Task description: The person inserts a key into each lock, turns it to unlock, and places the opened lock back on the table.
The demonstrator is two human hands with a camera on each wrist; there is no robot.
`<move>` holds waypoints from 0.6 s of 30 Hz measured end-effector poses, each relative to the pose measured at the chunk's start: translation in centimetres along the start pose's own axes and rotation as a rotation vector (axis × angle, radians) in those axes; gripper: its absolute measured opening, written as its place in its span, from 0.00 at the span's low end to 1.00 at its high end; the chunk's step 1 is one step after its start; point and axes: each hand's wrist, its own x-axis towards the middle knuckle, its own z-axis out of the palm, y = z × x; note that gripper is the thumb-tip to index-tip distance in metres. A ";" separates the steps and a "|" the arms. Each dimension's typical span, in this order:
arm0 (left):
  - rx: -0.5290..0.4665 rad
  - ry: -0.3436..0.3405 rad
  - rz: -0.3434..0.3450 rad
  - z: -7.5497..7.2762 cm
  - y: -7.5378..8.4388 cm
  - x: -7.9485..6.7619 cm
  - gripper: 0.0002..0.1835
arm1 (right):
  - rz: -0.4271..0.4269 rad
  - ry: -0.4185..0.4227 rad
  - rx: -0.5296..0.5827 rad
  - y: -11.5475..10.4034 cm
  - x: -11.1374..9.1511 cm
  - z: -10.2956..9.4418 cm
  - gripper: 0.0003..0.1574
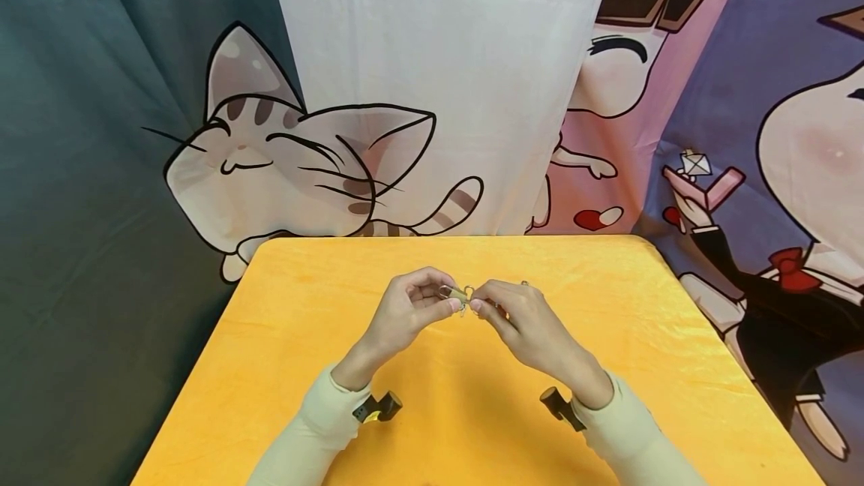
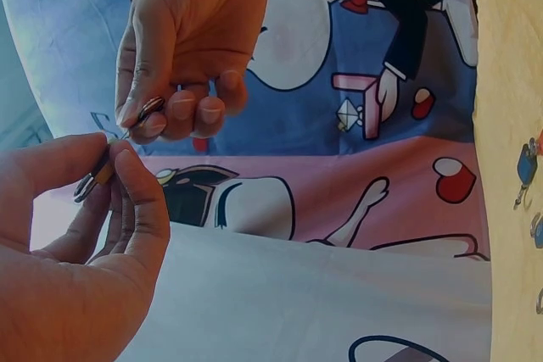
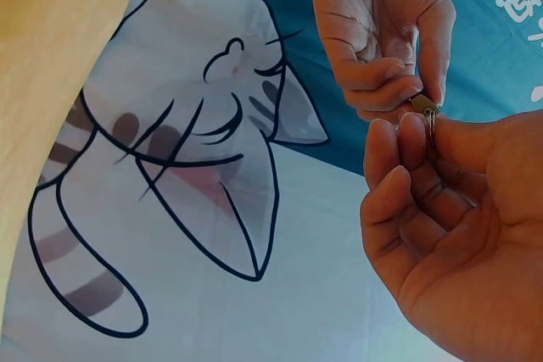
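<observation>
In front of me, above the yellow table, both hands meet at a small brass padlock (image 1: 458,295). Its U-shaped metal shackle (image 2: 83,186) points out on the left-hand side. My left hand (image 1: 413,304) pinches the padlock's body between thumb and fingers. Thumb and forefinger of my right hand (image 1: 523,319) pinch a small metal piece with a ring (image 2: 151,109) at the padlock's other end. In the right wrist view the ring (image 3: 431,129) hangs by the right thumb, close against the padlock (image 3: 419,103). The fingertips hide most of the pinched piece.
The yellow cloth-covered table (image 1: 432,411) spreads under both hands. At the right edge of the left wrist view, several small items with metal loops lie on it, one a blue piece (image 2: 527,161). A printed cartoon curtain (image 1: 432,58) hangs behind the table.
</observation>
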 end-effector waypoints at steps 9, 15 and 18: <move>-0.004 0.010 0.017 0.0 0.0 0.0 0.10 | -0.017 0.025 0.017 0.1 0.1 0.3 0.06; 0.006 0.003 -0.002 0.1 -0.1 -0.1 0.10 | -0.014 0.037 0.001 0.1 0.0 0.6 0.06; 0.015 0.008 -0.015 0.2 -0.2 -0.1 0.10 | -0.015 0.042 0.001 0.2 -0.1 0.8 0.06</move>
